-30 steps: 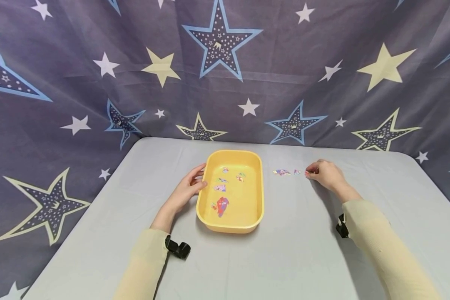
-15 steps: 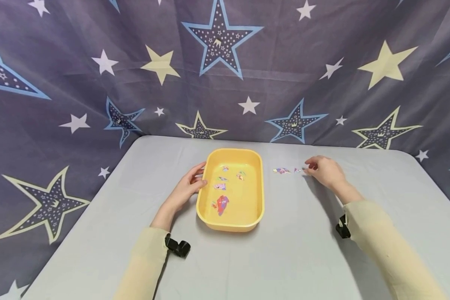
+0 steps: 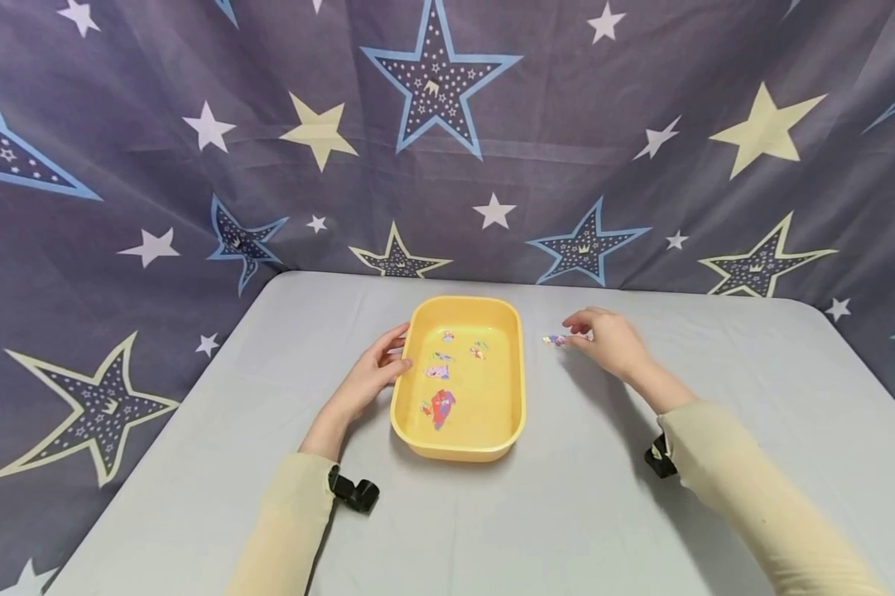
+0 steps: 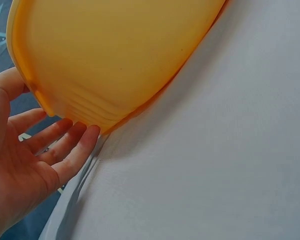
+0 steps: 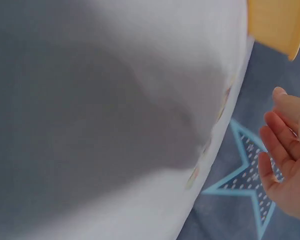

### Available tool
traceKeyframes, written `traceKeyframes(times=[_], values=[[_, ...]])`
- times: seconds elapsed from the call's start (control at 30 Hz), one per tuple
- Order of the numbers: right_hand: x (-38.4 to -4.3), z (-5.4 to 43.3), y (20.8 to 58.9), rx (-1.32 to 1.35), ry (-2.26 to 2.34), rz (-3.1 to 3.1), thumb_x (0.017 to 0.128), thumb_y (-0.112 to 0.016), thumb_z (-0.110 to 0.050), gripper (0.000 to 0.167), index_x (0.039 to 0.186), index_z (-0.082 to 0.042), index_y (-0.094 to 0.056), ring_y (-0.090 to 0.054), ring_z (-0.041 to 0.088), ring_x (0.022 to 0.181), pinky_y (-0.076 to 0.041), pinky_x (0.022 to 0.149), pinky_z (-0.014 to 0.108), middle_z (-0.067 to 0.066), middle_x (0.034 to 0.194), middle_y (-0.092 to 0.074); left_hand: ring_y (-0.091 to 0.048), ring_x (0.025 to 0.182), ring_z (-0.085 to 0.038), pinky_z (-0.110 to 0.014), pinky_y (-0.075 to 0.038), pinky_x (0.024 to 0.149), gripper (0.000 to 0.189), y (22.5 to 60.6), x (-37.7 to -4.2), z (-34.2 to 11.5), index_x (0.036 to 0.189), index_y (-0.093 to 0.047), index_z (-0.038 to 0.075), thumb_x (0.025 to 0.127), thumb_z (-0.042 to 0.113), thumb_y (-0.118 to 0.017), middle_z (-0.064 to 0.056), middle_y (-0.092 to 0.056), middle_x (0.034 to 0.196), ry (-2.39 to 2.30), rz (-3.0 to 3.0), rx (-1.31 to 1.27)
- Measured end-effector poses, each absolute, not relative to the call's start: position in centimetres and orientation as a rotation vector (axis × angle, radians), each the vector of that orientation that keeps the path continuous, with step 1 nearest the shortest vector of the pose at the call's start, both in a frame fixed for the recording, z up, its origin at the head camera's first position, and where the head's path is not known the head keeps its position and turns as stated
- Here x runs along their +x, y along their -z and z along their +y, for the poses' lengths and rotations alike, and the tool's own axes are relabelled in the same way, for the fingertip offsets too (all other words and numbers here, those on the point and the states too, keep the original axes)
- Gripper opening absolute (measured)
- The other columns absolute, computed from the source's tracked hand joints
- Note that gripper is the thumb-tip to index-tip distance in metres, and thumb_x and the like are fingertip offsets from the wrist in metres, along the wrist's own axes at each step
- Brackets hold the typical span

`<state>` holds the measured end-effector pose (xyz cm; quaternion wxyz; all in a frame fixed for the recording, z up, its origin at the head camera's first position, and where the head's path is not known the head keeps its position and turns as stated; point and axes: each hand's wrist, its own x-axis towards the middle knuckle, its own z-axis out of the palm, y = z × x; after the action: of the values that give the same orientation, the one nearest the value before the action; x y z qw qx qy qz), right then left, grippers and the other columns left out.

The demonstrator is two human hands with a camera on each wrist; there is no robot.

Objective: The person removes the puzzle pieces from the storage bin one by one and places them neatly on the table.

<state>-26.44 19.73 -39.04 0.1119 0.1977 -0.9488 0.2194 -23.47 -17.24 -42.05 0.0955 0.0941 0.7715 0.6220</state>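
Note:
A yellow plastic basin (image 3: pixel 458 454) stands on the table, with several small colourful sticker-like cutouts (image 3: pixel 440 409) lying flat on its bottom. My left hand (image 3: pixel 368 377) holds its left side, thumb over the rim and fingers against the outer wall; the left wrist view shows these fingers along the basin's wall. Right of the basin, my right hand (image 3: pixel 613 341) hovers over a row of cutouts (image 3: pixel 555 340) on the table, partly hiding them. In the right wrist view its fingers are loosely bent, nothing visible between them, and the row of cutouts (image 5: pixel 223 105) lies beyond.
A pale grey cloth covers the table (image 3: pixel 566 513). Behind it and along the left hangs a dark curtain (image 3: pixel 447 207) printed with stars. Black wrist cameras are strapped at both cuffs, the left camera (image 3: pixel 354 490) close to the tabletop.
My right hand let go of a small cutout at the row's right end, then moved left over the row. The left hand and the basin have stayed in place.

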Motion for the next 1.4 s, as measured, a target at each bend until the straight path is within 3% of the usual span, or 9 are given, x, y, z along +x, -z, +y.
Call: traceKeyframes(times=[0.73, 1.0, 1.4], values=[[-25.8, 13.2, 37.0, 0.787, -0.756, -2.718, 0.082, -0.065, -0.025, 0.021, 0.097, -0.011, -0.069, -0.057, 0.015, 0.085, -0.047, 0.073, 0.033, 0.001, 0.091, -0.063, -0.047, 0.114, -0.03, -0.032, -0.051, 0.08, 0.063, 42.4, -23.5, -17.5, 0.143, -0.028, 0.02, 0.087, 0.015, -0.055, -0.015, -0.037, 0.136, -1.838, 2.305, 0.278], [-24.9, 10.5, 36.5, 0.918, -0.705, -2.726, 0.081, -0.068, -0.024, 0.022, 0.097, -0.009, -0.069, -0.058, 0.017, 0.082, -0.048, 0.072, 0.031, 0.002, 0.09, -0.065, -0.051, 0.109, -0.023, -0.03, -0.053, 0.076, 0.064, 42.3, -23.4, -17.4, 0.143, -0.03, 0.019, 0.084, 0.023, -0.057, -0.017, -0.039, 0.133, -1.849, 2.335, 0.352], [-24.2, 7.5, 36.7, 1.111, -0.613, -2.725, 0.079, -0.068, -0.028, 0.022, 0.095, -0.013, -0.07, -0.059, 0.016, 0.083, -0.046, 0.074, 0.029, -0.003, 0.091, -0.064, -0.045, 0.116, -0.03, -0.032, -0.051, 0.081, 0.064, 41.7, -23.4, -17.2, 0.144, -0.027, 0.019, 0.087, 0.011, -0.055, -0.016, -0.036, 0.137, -1.841, 2.275, 0.254]])
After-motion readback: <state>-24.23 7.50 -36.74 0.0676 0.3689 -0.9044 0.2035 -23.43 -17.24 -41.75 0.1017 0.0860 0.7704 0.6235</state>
